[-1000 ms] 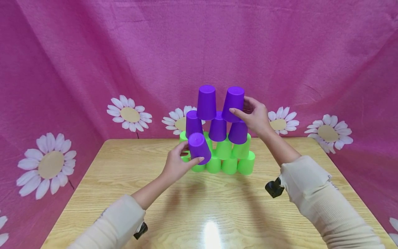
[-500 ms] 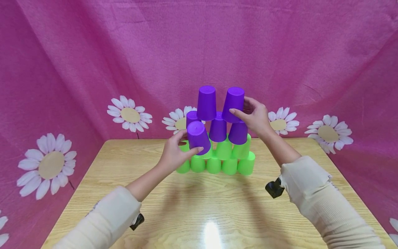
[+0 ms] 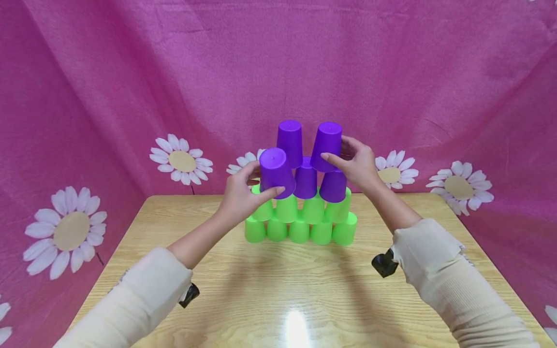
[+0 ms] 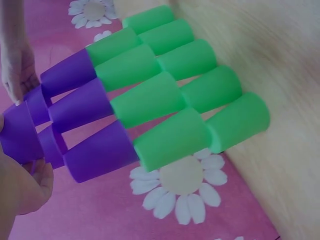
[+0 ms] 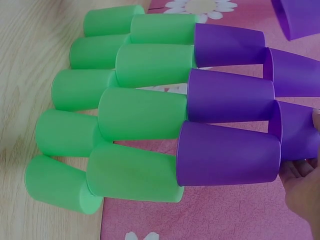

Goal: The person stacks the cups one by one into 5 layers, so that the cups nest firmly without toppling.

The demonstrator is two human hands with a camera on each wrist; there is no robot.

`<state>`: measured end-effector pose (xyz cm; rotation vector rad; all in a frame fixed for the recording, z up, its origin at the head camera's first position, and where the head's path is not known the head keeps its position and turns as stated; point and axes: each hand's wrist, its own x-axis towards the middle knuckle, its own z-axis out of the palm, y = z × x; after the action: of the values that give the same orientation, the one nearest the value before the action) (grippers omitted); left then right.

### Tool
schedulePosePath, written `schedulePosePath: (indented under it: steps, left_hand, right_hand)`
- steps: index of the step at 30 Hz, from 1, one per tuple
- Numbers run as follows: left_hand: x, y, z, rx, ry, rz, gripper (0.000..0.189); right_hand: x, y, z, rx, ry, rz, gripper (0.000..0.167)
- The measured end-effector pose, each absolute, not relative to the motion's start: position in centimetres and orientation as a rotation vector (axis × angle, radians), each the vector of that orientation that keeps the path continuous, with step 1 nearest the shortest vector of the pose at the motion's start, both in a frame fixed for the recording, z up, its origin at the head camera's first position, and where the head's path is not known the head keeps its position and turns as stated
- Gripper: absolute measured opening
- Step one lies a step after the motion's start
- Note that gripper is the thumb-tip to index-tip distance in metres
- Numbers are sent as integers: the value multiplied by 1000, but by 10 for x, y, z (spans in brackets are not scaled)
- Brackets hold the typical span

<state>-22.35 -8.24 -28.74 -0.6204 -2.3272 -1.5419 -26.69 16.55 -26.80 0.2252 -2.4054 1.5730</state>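
Upside-down plastic cups form a stepped pyramid: two tiers of green cups (image 3: 299,229) below, then three purple cups (image 5: 231,96), then two more purple cups on top. My left hand (image 3: 239,195) grips a separate purple cup (image 3: 276,174), held slightly tilted in front of the pyramid's left side. In the head view it covers the left cup of the three-cup tier. With thumb and fingers, my right hand (image 3: 359,163) holds the top tier's right cup (image 3: 327,145), which rests on the tier beneath. Beside it stands the top tier's left cup (image 3: 290,137).
The pyramid stands toward the back of a wooden table (image 3: 278,285). Behind it hangs a pink cloth (image 3: 243,72) printed with white daisies, which also runs along both sides. A black wrist camera (image 3: 385,263) sits under the right sleeve.
My left hand has raised its purple cup from in front of the green tiers to beside the upper purple ones. My right hand stays on its cup.
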Motion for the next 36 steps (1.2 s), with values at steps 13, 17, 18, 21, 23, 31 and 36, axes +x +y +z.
schedulePosePath:
  steps: [13,17,18,21,23,31,36]
  left_hand:
    - [-227,-68,-242,-625,-2285,-1612,52]
    - [-229,-62,-235,-618,-2251,-1641,52]
    - [-230,-61,-233,-613,-2244,-1644,52]
    - [-232,-57,-229,-599,-2244,-1645,52]
    - [-232,-55,-227,-602,-2248,-1648,53]
    - [-235,-48,-216,-616,-2246,-1633,53]
    - [-237,-44,-210,-591,-2287,-1638,56]
  right_hand:
    - [-268,166,-269,227,-2416,1544,54]
    - [-268,166,-269,230,-2421,1543,54]
    - [-268,166,-269,232,-2421,1544,54]
    - [-268,166,-268,246,-2418,1539,54]
    - [-268,166,-268,263,-2414,1544,54]
    - [-267,165,-267,277,-2410,1548,53]
    - [-268,166,-267,267,-2413,1541,53]
